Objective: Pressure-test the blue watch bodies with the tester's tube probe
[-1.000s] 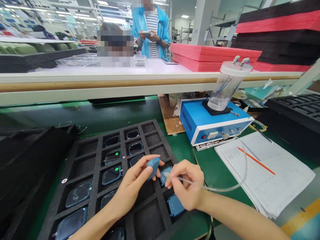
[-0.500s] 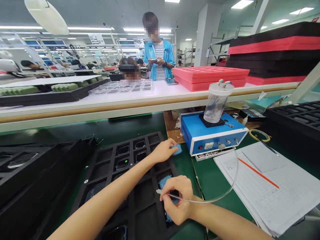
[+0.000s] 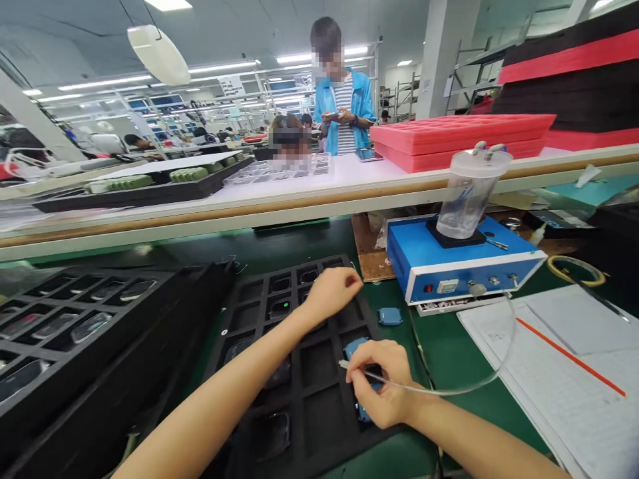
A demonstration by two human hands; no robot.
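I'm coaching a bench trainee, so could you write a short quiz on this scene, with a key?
1. Which hand holds the thin clear plastic tube?
2. True or false: a lidded clear plastic cylinder stands on a black base atop the blue metal box.
3. The small, rounded-square blue case nearest the blue metal box lies on: A) the white papers; B) the green tabletop; C) the red foam stack.

Key: 1. The right hand. 2. True. 3. B.
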